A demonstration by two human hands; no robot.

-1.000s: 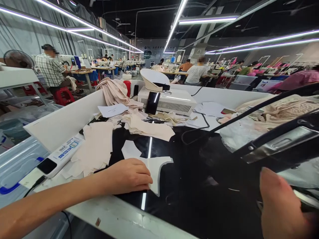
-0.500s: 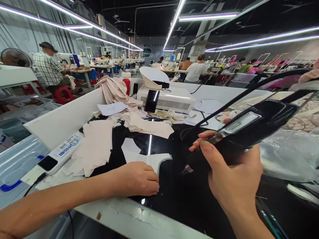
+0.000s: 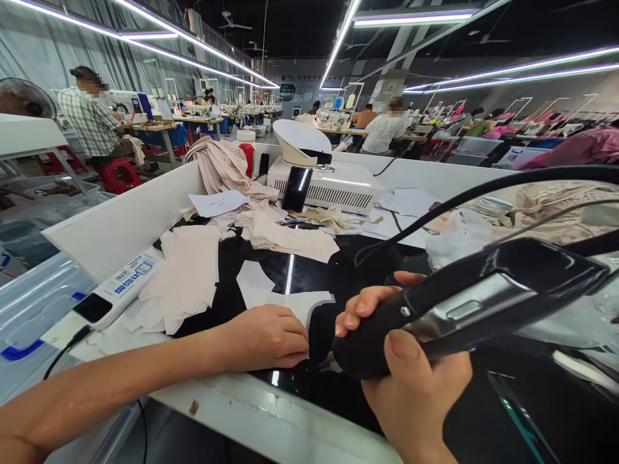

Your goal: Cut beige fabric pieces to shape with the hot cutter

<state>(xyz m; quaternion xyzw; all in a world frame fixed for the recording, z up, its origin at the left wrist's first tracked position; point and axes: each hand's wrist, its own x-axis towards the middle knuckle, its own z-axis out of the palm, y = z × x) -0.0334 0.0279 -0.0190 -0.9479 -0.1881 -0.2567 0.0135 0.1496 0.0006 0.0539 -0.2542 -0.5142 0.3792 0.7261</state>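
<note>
My left hand (image 3: 271, 338) lies on the near part of a white cut-out piece (image 3: 307, 301) with curved edges, holding it down with bent fingers pressed together. The piece rests on the black glossy worktop. In my right hand (image 3: 418, 386) is a black corded hand tool (image 3: 464, 316) with a silver lever on its body. Its small metal tip (image 3: 329, 364) points left, close to my left fingertips. Whether the tip touches the piece or the worktop I cannot tell. Left of the piece lies a stack of pale beige fabric pieces (image 3: 191, 267).
A phone (image 3: 296, 188) leans against a white vented box (image 3: 348, 190) with a cream cap on it. More beige fabric (image 3: 290, 235) lies behind. Left stands a white device (image 3: 126, 283); right, clear plastic bags and teal-handled tweezers (image 3: 520, 412). The tool's cable (image 3: 464, 196) arches above.
My right hand has brought the tool down and left, so its tip is nearer my left fingers. My left hand has stayed on the white piece. The view has shifted slightly.
</note>
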